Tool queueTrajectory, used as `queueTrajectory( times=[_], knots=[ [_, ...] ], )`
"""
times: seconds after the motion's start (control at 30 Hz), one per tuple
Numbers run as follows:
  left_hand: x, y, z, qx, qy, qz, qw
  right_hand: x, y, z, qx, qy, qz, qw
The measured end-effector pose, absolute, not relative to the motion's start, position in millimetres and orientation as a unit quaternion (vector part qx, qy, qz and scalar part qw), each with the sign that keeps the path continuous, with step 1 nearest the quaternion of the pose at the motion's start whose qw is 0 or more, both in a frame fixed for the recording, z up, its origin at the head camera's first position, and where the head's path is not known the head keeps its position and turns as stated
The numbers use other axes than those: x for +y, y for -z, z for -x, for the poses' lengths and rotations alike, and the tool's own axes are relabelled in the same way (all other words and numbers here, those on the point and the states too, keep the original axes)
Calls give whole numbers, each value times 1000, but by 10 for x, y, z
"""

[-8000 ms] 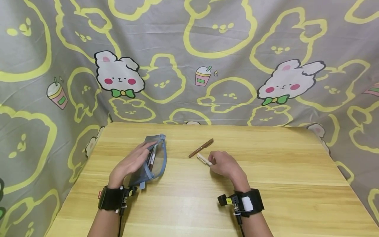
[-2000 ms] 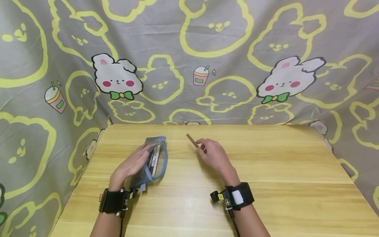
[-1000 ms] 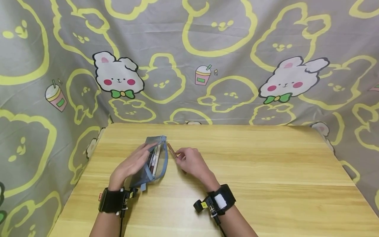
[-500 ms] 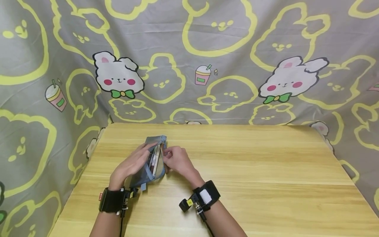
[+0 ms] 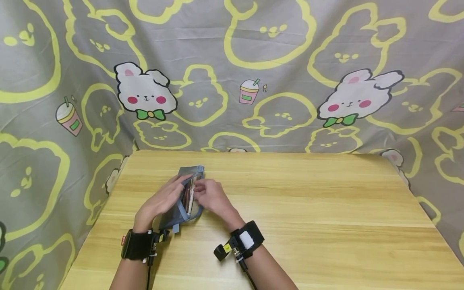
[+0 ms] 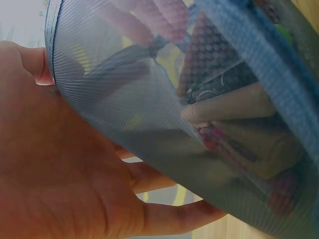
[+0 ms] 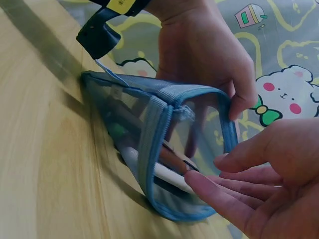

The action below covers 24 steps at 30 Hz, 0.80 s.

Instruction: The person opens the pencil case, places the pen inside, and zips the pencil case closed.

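A blue mesh pencil pouch (image 5: 170, 219) lies on the table with its zipped mouth spread wide. My left hand (image 5: 159, 201) grips its left side, the thumb on the rim and the fingers along the mesh in the right wrist view. At the mouth is my right hand (image 5: 214, 197), its thumb and forefinger parted. The forefinger tip touches or nearly touches the end of a brown pen (image 7: 174, 160), which lies inside the pouch. Beside that pen is a white pen (image 7: 172, 175). Other pens and items show dimly through the mesh in the left wrist view.
The wooden table (image 5: 308, 209) extends to the right and in front of the pouch. A grey curtain (image 5: 217, 48) with yellow cartoon outlines hangs behind and at the sides. Each wrist wears a black strap with a small camera and cable.
The white pen, then the brown pen, left the table for the pouch. My right hand moved left with the brown pen and its fingers have parted from it. My left hand stayed put.
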<state>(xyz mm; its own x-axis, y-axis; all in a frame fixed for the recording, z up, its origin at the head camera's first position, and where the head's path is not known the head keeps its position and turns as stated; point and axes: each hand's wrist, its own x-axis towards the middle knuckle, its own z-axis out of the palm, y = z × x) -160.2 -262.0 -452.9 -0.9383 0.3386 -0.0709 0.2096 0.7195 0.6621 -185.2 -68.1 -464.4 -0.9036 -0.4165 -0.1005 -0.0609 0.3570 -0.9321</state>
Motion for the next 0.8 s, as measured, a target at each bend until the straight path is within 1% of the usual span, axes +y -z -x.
queueTrajectory(
  times=[0.2, 0.33, 0.4, 0.63, 0.8],
  knots=[
    [-2599, 4514, 1609, 926, -337, -133, 102, -528, 4636, 1883, 816, 543, 153, 125],
    [-2584, 4515, 1610, 928, -331, -132, 108, -392, 4718, 1913, 829, 537, 132, 82],
    [-2575, 4511, 1607, 927, -333, -123, 118, -330, 4769, 1929, 832, 536, 122, 71],
    [-2543, 4502, 1601, 930, -320, -93, 155, -201, 4891, 1992, 840, 528, 109, 66],
    [-2493, 4502, 1595, 931, -312, -89, 166, -171, 4926, 2031, 844, 521, 114, 64]
  ],
)
